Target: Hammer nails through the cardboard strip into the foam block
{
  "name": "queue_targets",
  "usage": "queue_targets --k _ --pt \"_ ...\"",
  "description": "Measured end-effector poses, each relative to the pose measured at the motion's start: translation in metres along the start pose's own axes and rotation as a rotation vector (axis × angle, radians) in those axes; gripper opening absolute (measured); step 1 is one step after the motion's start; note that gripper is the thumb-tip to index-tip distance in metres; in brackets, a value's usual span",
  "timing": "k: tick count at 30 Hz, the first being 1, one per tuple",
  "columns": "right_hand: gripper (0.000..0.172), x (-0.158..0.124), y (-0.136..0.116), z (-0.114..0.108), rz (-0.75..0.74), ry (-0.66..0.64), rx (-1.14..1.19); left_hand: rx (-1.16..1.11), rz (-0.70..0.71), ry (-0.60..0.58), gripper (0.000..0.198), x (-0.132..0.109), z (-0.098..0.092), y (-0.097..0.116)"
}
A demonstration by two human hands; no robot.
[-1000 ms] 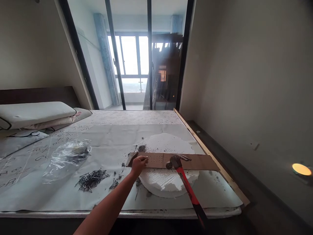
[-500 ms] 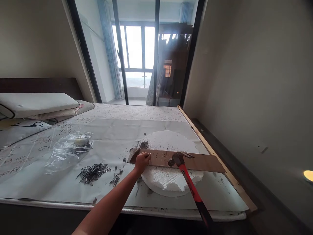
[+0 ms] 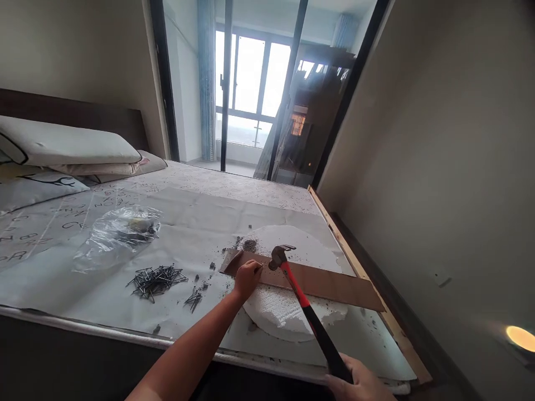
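Note:
My left hand (image 3: 247, 278) is closed in a pinch on a nail, of which only a tiny tip shows at the fingertips. It rests on a brown strip (image 3: 326, 284) that looks like cardboard, dotted with small holes. My right hand (image 3: 359, 381), at the bottom edge, is wrapped round the black end of a claw hammer (image 3: 298, 292) with a red and black handle. The hammer's head is just right of my left fingertips, over the strip. Under the strip lies a round white foam slab (image 3: 288, 314) with a ragged surface.
A pile of nails (image 3: 156, 280) and a few loose nails (image 3: 193, 299) lie left of my forearm on a grey sheet (image 3: 179, 234) over the mattress. Beyond them is a clear plastic bag (image 3: 121, 231). Dark crumbs (image 3: 249, 245) dot the foam. A wooden rail (image 3: 346, 239) edges the right side.
The hammer has swung left, its head now closer to my left fingers. My right hand has come into view. My left hand has shifted slightly right along the strip; the view has tilted.

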State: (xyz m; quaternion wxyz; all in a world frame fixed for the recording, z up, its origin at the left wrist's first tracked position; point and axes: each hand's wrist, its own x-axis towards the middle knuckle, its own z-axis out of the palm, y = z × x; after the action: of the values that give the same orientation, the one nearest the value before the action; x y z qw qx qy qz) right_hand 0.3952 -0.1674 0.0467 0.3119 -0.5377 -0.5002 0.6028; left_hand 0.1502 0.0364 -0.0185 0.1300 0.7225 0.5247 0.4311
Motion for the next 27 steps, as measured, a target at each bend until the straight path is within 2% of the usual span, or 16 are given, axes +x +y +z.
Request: queue_targets --k 3,6,15,20,24,27 --pt "0.047 0.008 -0.015 0.013 0.031 -0.097 -0.048 -0.003 -0.007 0.02 0.017 -0.002 0.001 -0.001" --pt "0.046 0.01 -0.029 0.019 0.032 -0.135 -0.089 -0.015 -0.021 0.038 0.015 -0.005 0.002 -0.004" --pt "0.019 0.008 -0.049 0.022 0.028 -0.008 -0.246 -0.012 -0.013 0.042 0.018 -0.007 0.001 -0.006" --pt "0.021 0.011 -0.058 0.026 -0.027 -0.026 -0.322 0.007 -0.023 0.056 0.018 -0.009 0.002 -0.007" --pt "0.021 0.002 -0.068 0.021 -0.003 -0.037 -0.264 0.026 0.005 0.055 0.017 -0.01 0.003 -0.008" --pt "0.022 0.003 -0.065 0.024 0.023 -0.033 -0.252 0.041 0.003 0.055 0.017 -0.009 0.003 -0.008"
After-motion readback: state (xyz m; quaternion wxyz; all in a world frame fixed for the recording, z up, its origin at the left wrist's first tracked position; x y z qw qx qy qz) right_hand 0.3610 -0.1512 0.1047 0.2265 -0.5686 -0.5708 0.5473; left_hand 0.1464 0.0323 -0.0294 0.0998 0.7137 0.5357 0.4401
